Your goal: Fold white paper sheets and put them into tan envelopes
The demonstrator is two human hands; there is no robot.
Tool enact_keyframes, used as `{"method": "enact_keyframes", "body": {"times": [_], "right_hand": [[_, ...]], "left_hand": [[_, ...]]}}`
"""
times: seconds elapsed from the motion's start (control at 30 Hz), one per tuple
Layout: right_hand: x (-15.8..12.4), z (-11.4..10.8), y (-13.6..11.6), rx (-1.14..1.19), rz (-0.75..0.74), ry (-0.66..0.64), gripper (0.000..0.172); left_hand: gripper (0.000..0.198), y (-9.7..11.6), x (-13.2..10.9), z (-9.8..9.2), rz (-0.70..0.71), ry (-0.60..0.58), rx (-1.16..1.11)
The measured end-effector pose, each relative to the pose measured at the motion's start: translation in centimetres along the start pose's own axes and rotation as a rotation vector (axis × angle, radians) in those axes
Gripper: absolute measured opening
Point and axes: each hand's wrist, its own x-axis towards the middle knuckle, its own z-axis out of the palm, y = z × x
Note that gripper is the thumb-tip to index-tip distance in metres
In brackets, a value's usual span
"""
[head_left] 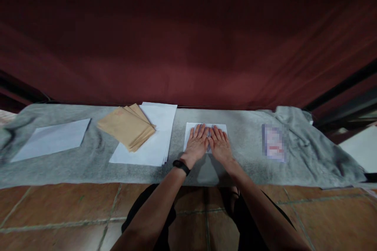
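The left hand (196,142) and right hand (219,144) lie flat, fingers slightly spread, on the paper (209,125), seemingly keeping it flat on the cloth (246,145); the envelopes (125,127) (fanned over larger sheets (160,141)) sit leftward, presumably within reach.

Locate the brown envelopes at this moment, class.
In the head view, the brown envelopes lie left of the hands, partly on the large white sheets.

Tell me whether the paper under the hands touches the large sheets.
Apart: the head view shows a strip of grey cloth between the left edge of the paper and the large sheets.
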Motion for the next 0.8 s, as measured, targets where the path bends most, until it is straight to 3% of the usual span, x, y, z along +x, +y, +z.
{"method": "enact_keyframes", "body": {"times": [0.37,0.8], "right_hand": [[0.3,0.4,0.5,0.003,0.003,0.017,0.054],[-0.8,0.4,2.4,-0.043,0.052,0.139,0.062]], "left_hand": [[0.056,-0.1,0.7,0.1,-0.014,-0.037,0.006],[0.061,-3.5,-1.3,-0.4,-0.105,0.007,0.081]]}}
